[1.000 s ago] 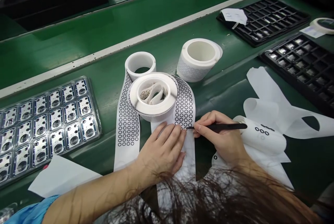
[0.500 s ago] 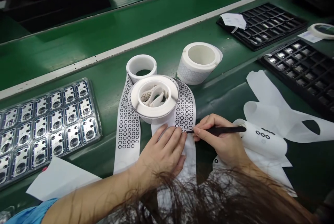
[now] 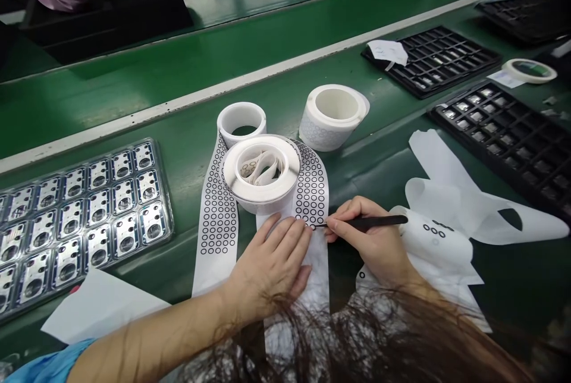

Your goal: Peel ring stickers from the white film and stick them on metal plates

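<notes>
Ring-label strip lies on the green counter, curving down from behind the thick roll and running under the left hand. From the left: a clear tray of metal parts, well apart from both hands; then a 2nd printed strip, apparently just as thin, best lifted by its bare lower end. The left hand is palm down, its fingers close together, pressing rather than gripping. The thick roll is likely the heaviest paper piece; its rim or core offers the surest hold. The ring-label strip itself should be light, bendy and slick-faced, easily creased, so its 2 side edges or bare lower length suit the fingers; the small rings look fragile and call for a fine tip. Farthest right, the right hand has its fingers clamped on a slim black tool, whose tip meets the printed end.
</notes>
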Demonstrator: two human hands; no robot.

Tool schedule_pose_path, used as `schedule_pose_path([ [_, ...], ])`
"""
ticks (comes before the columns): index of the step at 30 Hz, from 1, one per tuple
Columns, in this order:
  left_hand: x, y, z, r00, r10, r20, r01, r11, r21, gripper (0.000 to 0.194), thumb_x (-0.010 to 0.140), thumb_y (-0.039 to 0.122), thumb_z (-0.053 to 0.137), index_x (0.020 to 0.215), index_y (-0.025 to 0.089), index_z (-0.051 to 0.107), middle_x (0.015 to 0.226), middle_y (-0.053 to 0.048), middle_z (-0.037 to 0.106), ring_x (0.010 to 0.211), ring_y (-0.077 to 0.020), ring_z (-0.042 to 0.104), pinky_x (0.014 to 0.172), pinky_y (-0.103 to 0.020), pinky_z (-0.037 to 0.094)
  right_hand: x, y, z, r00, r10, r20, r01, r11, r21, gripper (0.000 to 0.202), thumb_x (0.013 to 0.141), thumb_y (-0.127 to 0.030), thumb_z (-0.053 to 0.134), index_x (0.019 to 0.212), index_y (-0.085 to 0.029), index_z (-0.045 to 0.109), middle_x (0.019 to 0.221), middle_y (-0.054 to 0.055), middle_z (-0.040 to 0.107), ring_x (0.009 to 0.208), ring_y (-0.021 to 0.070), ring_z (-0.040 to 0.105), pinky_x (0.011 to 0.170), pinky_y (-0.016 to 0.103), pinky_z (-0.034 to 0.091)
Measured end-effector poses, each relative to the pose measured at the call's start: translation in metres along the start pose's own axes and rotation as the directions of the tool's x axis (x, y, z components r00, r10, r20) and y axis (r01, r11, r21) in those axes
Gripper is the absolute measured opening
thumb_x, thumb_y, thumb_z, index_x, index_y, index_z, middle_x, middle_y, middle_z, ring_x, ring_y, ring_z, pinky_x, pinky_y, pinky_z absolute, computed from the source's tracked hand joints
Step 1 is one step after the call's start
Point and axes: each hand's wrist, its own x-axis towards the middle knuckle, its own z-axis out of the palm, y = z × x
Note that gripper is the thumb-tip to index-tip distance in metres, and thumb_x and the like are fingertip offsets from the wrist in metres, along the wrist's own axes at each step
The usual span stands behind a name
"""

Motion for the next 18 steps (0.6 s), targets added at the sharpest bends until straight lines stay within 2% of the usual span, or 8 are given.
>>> schedule_pose_path([
  [6, 0.000, -0.002, -0.004, 1.000, 0.003, 0.026, -0.001, 0.999, -0.044, 0.038, 0.101, 0.034, 0.052, 0.125, 0.008, 0.065, 0.133, -0.016, 0.069, 0.123, -0.0313, 0.062, 0.113, -0.049, 0.044, -0.002, -0.003, 0.000, 0.998, -0.062, -0.018, 0.063, 0.995, 0.073, 0.025, 0.080, -0.026, 0.086, 0.070, -0.021, 0.063, 0.071, -0.001, 0.069, 0.054, 0.0146, 0.070, 0.053, 0.022, 0.062],
  [11, 0.003, -0.004, -0.009, 0.998, 0.013, 0.062, -0.011, 0.999, -0.043, 0.031, 0.101, 0.031, 0.054, 0.120, 0.010, 0.065, 0.132, -0.018, 0.068, 0.124, -0.0310, 0.062, 0.112, -0.049, 0.047, -0.018, -0.026, 0.003, 0.982, -0.189, 0.013, 0.187, 0.977, 0.103, 0.021, 0.083, -0.020, 0.083, 0.072, -0.020, 0.065, 0.073, -0.003, 0.067, 0.057, 0.0145, 0.072, 0.056, 0.022, 0.064],
  [15, 0.008, -0.002, -0.020, 0.990, 0.020, 0.140, -0.011, 0.998, -0.069, 0.032, 0.105, 0.035, 0.052, 0.122, 0.011, 0.064, 0.133, -0.017, 0.068, 0.125, -0.0296, 0.063, 0.109, -0.045, 0.050, -0.059, -0.057, 0.004, 0.948, -0.307, 0.078, 0.303, 0.951, 0.056, 0.020, 0.089, -0.008, 0.075, 0.079, -0.021, 0.064, 0.077, -0.001, 0.069, 0.064, 0.0166, 0.072, 0.060, 0.027, 0.065],
  [18, 0.008, 0.004, -0.039, 0.985, -0.012, 0.170, 0.028, 0.996, -0.087, 0.036, 0.104, 0.031, 0.055, 0.132, 0.008, 0.060, 0.140, -0.018, 0.064, 0.132, -0.0305, 0.059, 0.110, -0.044, 0.051, -0.107, -0.070, 0.003, 0.919, -0.381, 0.098, 0.384, 0.923, -0.016, 0.022, 0.088, -0.002, 0.071, 0.082, -0.022, 0.064, 0.077, 0.001, 0.071, 0.066, 0.0175, 0.071, 0.063, 0.029, 0.064],
])
